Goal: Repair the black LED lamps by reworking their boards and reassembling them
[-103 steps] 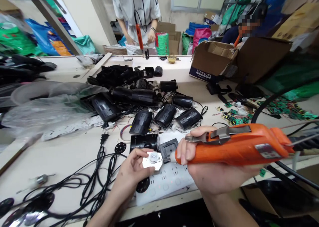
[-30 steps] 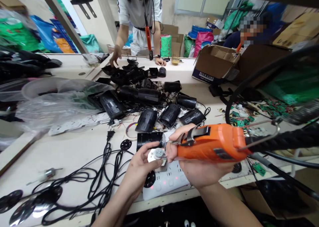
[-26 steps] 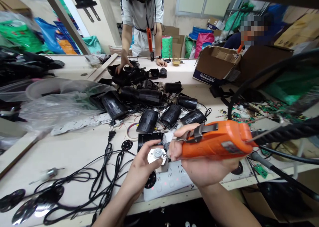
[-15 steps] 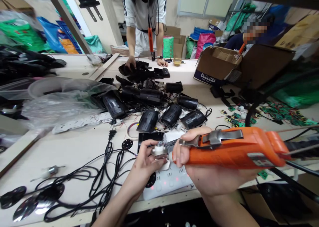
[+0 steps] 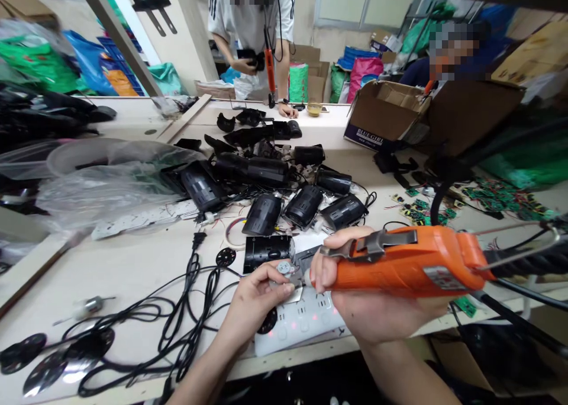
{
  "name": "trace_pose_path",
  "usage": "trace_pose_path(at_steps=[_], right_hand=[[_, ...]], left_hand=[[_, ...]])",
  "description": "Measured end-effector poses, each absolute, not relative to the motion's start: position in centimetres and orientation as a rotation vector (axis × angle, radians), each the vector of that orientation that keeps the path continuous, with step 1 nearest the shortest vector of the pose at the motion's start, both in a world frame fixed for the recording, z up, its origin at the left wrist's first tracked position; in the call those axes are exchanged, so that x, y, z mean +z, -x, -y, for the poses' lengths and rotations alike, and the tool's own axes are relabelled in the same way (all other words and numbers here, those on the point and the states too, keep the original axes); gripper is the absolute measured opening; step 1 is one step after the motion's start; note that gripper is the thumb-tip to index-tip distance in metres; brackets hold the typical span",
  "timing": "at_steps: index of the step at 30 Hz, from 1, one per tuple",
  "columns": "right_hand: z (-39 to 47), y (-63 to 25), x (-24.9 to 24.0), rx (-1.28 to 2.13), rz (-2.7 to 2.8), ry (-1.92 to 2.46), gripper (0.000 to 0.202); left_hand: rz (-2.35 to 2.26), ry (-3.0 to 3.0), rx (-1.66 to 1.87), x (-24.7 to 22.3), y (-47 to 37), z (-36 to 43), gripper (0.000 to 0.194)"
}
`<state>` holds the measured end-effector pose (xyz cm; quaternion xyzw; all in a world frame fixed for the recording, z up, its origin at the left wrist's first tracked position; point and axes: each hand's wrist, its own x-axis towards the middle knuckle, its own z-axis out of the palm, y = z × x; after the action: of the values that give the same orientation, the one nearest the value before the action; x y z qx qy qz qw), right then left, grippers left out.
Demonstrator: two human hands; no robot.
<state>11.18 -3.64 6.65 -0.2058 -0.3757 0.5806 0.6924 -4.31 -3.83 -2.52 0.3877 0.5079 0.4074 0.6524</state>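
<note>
My right hand (image 5: 368, 310) is wrapped round an orange electric screwdriver (image 5: 399, 260), which lies nearly level with its tip towards the left. In the fingers of my left hand (image 5: 261, 295) is a small motor (image 5: 284, 267) on a flat metal plate, its round end facing up. The screwdriver's tip is close beside the plate; whether they touch is hidden by my fingers. Below both hands lies a white power strip (image 5: 295, 322) with red lights. A black housing (image 5: 266, 252) sits just behind my left hand.
Several black housings (image 5: 264, 214) lie across the middle of the table. Black cables (image 5: 190, 310) coil at the left, near a loose motor (image 5: 94, 304). Green circuit boards (image 5: 497, 201) and a cardboard box (image 5: 386, 115) are at the right. A co-worker (image 5: 252, 32) stands across the table.
The motor in my left hand has tipped, so its round end shows now. The screwdriver has shifted slightly left. Across the table, the co-worker's hand has lifted a black part from the pile.
</note>
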Motion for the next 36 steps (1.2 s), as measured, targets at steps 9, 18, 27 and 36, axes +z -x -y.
trace_pose_path(at_steps=[9, 18, 27, 36], right_hand=[[2.8, -11.2, 4.8, 1.233, 0.876, 0.460, 0.080], [2.9, -11.2, 4.7, 1.269, 0.876, 0.419, 0.079], [2.8, -11.4, 4.7, 1.248, 0.900, 0.480, 0.076], [2.2, -11.7, 6.1, 1.327, 0.959, 0.559, 0.071]], left_hand=[[-1.073, -0.951, 0.916, -2.8, 4.5, 3.7, 0.023], [-1.116, -1.061, 0.920, -2.5, 4.3, 3.3, 0.024], [-1.121, -1.094, 0.920, -2.4, 4.2, 3.4, 0.021], [-1.163, -1.165, 0.950, -2.3, 3.8, 3.3, 0.020]])
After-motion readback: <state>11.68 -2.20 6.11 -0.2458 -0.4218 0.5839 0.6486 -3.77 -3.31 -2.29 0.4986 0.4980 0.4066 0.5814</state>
